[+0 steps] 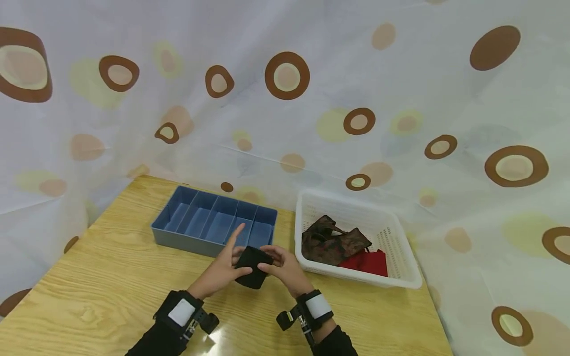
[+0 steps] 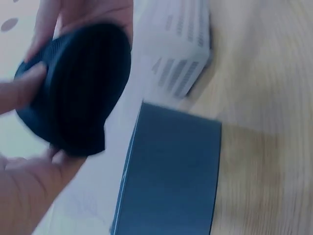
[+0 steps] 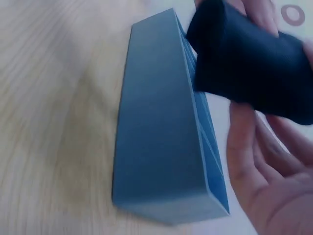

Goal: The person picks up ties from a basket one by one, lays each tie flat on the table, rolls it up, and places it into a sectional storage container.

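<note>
A rolled black cloth (image 1: 252, 269), its edge ribbed, is held up between both hands over the table, just in front of a blue-grey divided tray (image 1: 187, 241). My left hand (image 1: 219, 271) pinches its left side with the thumb in front and fingers behind, while the index finger points up and away. From the right, my right hand (image 1: 287, 270) grips it with thumb and curled fingers. One end of the roll (image 2: 93, 88) faces the left wrist camera and shows a dark hollow. In the right wrist view the roll (image 3: 254, 63) lies sideways, above the fingers.
Right of the tray stands a white plastic basket (image 1: 383, 281) holding a dark brown patterned garment (image 1: 336, 247) and a red cloth (image 1: 367, 263). The tray's compartments show bare bottoms. A patterned curtain (image 1: 249, 123) hangs behind the wooden table (image 1: 89, 291).
</note>
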A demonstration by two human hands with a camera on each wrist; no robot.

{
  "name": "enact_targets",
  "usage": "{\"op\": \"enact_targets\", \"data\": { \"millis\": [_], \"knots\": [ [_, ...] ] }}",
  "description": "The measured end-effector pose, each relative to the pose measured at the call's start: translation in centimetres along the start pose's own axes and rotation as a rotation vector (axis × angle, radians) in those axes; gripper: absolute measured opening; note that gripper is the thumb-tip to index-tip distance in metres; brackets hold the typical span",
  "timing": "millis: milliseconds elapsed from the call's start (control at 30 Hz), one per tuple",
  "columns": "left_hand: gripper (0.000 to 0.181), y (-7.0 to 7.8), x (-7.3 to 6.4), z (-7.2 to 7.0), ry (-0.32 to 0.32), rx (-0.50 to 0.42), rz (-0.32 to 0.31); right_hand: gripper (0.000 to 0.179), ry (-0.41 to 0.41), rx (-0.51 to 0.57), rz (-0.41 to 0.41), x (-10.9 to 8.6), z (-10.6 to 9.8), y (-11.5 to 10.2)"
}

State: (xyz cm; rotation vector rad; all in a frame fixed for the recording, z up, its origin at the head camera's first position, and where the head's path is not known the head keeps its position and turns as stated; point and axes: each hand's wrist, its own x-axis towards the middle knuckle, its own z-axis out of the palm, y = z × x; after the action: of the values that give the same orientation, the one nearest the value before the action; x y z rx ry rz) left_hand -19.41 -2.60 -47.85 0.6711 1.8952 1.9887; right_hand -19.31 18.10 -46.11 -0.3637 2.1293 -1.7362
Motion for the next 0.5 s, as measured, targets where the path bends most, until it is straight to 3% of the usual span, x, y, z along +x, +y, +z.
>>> {"op": "enact_targets", "data": {
  "millis": [167, 267, 367, 500],
  "knots": [
    [0.103, 0.0, -0.5, -1.7, -0.058, -0.008, 0.000, 0.059, -0.229, -0.067, 0.015, 1.8, -0.3, -1.3],
    [0.103, 0.0, -0.5, -2.4, -0.027, -0.067, -0.022, 0.055, -0.260, -0.129, -0.018, 2.9, 0.0, -2.3],
    [0.099, 0.0, -0.1, -2.9, 0.100, -0.054, -0.034, 0.048, -0.215, -0.153, -0.051, 4.3, 0.3, -3.2],
    [0.083, -0.4, 0.7, -3.3, 0.321, 0.174, -0.022, 0.042, -0.057, -0.255, -0.101, 6.6, 0.7, -4.0]
  ]
}}
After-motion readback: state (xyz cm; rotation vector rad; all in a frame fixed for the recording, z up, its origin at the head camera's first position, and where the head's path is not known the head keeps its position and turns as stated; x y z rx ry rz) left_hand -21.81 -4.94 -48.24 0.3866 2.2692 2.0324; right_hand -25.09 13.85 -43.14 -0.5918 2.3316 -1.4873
